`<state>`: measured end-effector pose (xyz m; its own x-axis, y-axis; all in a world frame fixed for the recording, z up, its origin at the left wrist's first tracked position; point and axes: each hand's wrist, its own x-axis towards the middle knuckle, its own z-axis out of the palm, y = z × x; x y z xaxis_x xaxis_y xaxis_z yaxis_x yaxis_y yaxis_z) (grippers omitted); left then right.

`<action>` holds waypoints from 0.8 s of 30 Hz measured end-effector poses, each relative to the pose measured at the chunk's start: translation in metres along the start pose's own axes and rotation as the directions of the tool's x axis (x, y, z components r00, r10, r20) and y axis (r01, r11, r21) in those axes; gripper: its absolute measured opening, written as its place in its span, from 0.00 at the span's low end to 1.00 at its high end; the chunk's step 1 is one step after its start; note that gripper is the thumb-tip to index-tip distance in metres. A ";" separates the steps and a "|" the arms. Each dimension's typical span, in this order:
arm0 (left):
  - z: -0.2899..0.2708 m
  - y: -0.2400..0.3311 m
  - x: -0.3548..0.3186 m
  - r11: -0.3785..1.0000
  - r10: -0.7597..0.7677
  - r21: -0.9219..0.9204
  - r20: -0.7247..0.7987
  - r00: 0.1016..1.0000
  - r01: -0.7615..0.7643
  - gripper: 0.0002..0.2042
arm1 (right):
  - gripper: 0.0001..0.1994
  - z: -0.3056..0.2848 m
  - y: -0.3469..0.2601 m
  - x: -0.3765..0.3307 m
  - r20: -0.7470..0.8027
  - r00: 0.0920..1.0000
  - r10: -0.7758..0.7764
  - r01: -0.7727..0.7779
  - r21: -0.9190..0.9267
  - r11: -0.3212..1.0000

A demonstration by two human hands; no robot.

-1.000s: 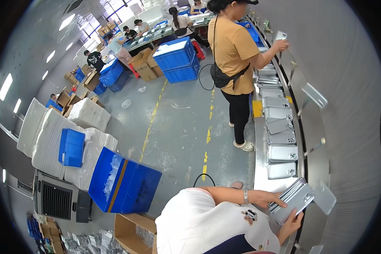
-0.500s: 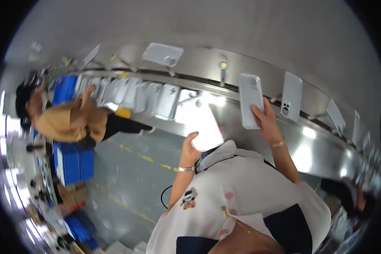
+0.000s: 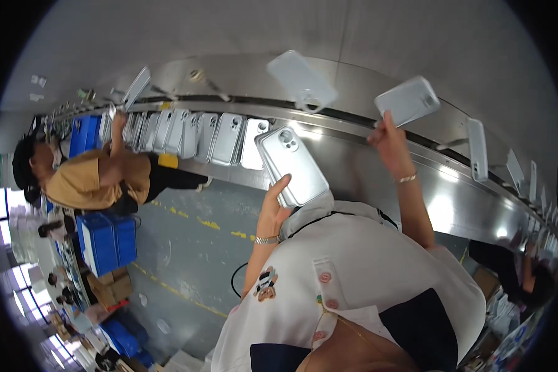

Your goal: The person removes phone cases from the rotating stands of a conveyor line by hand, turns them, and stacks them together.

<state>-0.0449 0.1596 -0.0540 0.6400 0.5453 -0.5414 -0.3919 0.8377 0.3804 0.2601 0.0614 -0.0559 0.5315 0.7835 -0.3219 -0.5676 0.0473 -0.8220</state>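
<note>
A stack of silvery-clear phone cases (image 3: 296, 170) rests in my left hand (image 3: 274, 208), the thumb lying over its top face and the fingers beneath. My right hand (image 3: 392, 146) is raised at the line, its fingertips at the lower left corner of a single translucent phone case (image 3: 408, 100). That case is tilted, and whatever supports it from behind is hidden. Left of it, another phone case (image 3: 301, 79) hangs slanted on the line. To its right, a further phone case (image 3: 476, 149) stands almost upright on an arm.
Phone cases (image 3: 192, 135) stand in a long row on the steel ledge (image 3: 347, 162). A bare holder (image 3: 209, 85) sticks out from the line. At the left a co-worker in a tan shirt (image 3: 84, 186) reaches to the row; blue bins (image 3: 108, 242) stand behind.
My right hand has risen slightly, and its case has gone up and tilted rightward. The hanging cases have shifted right. The left hand's stack stays nearly in place.
</note>
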 end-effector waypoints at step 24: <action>-0.029 0.006 0.000 0.993 -0.062 -0.093 0.068 0.996 0.068 0.28 | 0.17 0.107 -0.029 0.043 -0.157 0.964 -0.216 0.191 -0.161 0.968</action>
<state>-0.0666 0.1656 -0.0729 0.7063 0.4888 -0.5120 -0.4072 0.8722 0.2710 0.2326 0.1600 0.0041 0.7339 0.6472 -0.2062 -0.3467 0.0958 -0.9331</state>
